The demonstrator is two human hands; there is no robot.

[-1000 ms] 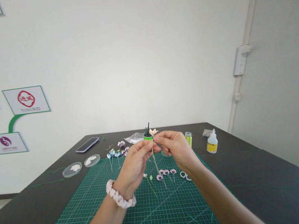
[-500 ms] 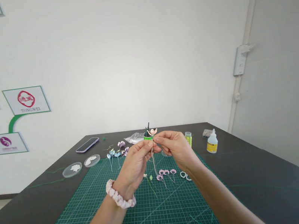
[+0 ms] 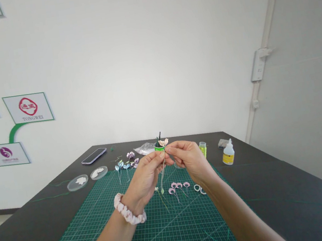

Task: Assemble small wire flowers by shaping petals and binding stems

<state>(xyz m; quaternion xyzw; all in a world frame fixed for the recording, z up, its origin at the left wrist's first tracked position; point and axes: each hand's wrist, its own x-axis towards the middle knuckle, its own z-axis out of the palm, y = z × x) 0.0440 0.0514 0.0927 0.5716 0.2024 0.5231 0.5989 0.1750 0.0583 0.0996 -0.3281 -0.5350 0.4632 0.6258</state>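
Note:
A small pale pink artificial flower (image 3: 163, 142) stands upright above my fingertips, its thin stem (image 3: 162, 173) trailing down toward the mat. My left hand (image 3: 151, 166) pinches the stem just under the bloom. Close beside it, my right hand (image 3: 186, 156) is also pinched at the top of the stem; the fingertips of both hands nearly meet. Below them on the green cutting mat (image 3: 155, 235) lie several pinkish-purple petals on wires (image 3: 179, 185), a small green leaf (image 3: 162, 191) and white rings (image 3: 197, 188).
Blue and purple wired flowers (image 3: 126, 166) lie behind my left hand. Two clear dishes (image 3: 77, 183) with white pieces and a phone (image 3: 94, 156) are at left. A glue bottle (image 3: 228, 154), a spool of green thread (image 3: 203, 149) and a green container (image 3: 158, 147) stand farther back.
The flower in my fingers has turned slightly, and the lower end of its stem has swung to the left. Both hands stay in nearly the same place.

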